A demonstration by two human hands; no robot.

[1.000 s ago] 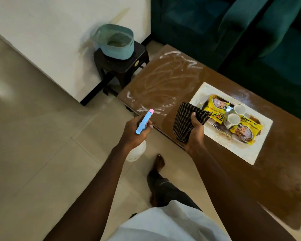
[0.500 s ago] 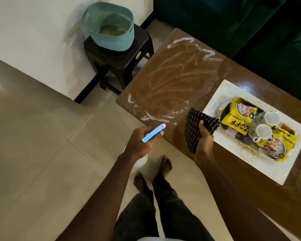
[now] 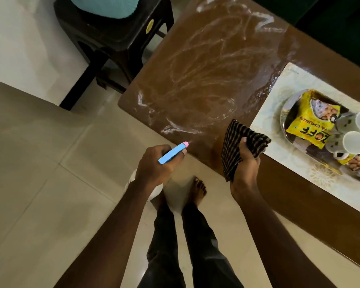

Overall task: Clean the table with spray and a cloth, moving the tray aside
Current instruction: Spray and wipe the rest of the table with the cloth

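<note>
The floor [image 3: 40, 183] is made of large pale tiles with thin joints, and it shines softly in the dim, warm light. At the upper left stands a white wall [image 3: 19, 38]. A dark plastic stool [image 3: 121, 40] stands against it, just beside the corner of the brown table [image 3: 299, 183], and carries a light blue container [image 3: 116, 7]. Behind the table, at the upper right, is a dark green sofa [image 3: 341, 21].
</note>
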